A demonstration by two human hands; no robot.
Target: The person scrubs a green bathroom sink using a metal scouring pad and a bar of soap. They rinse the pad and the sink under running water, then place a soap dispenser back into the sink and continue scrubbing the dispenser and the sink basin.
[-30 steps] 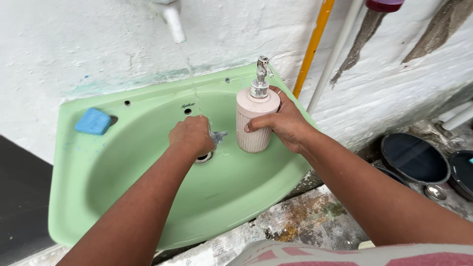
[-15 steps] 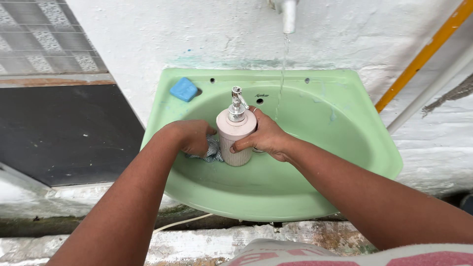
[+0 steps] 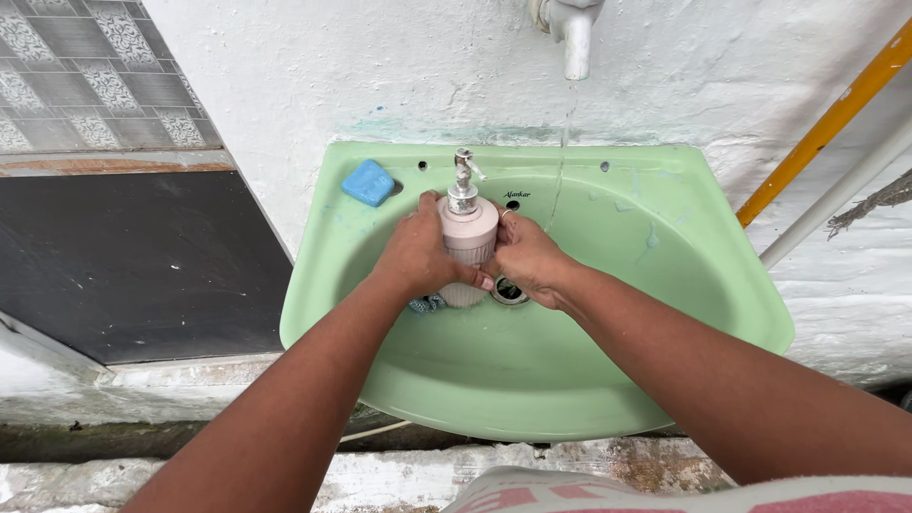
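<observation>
Over the drain of the pale green ceramic basin (image 3: pixel 665 285), a ribbed pink pump bottle (image 3: pixel 468 249) was clasped upright by the left hand (image 3: pixel 418 255) and right hand (image 3: pixel 525 261); scrubbing was best done with one grip kept firm.

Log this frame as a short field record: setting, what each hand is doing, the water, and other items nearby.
setting: pale green ceramic wall basin on a whitewashed wall
left hand: wrapped around the ribbed pale pink soap dispenser with a silver pump, a blue-grey scrubbing pad under it
right hand: gripping the dispenser's other side, above the drain
water: thin stream falling from the white tap
nearby: blue soap bar on the basin's rim
</observation>
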